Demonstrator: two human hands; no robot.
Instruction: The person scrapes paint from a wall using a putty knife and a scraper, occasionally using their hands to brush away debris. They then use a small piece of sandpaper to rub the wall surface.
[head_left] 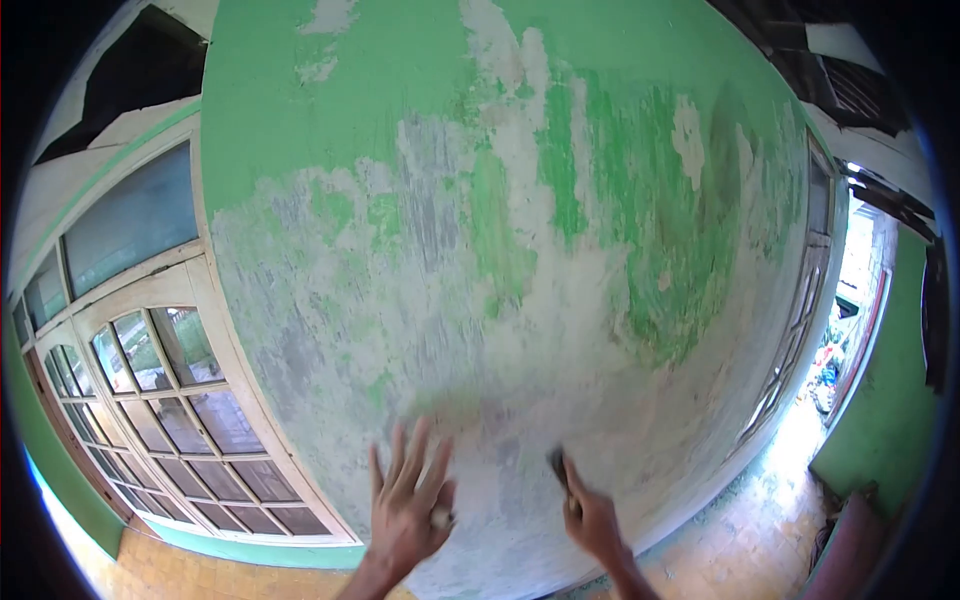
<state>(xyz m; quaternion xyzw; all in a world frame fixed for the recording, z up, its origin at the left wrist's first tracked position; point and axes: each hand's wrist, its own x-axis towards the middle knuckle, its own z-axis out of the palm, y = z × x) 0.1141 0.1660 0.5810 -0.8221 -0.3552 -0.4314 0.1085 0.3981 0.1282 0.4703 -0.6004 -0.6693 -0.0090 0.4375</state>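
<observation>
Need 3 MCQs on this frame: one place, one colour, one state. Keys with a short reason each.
1. Where is the left hand?
A. On a window frame
B. Spread against the wall
C. On the floor

2. What colour is the paint left on the wall?
A. Green
B. Blue
C. Red

3. What state is the right hand in?
A. Open and flat
B. Out of view
C. Shut on a dark tool

Key:
1 B: the fingers are splayed against the worn plaster low on the wall.
2 A: green patches cover the top and streak down through the bare grey-white area.
3 C: the fingers are curled round the tool, whose tip meets the wall.
</observation>
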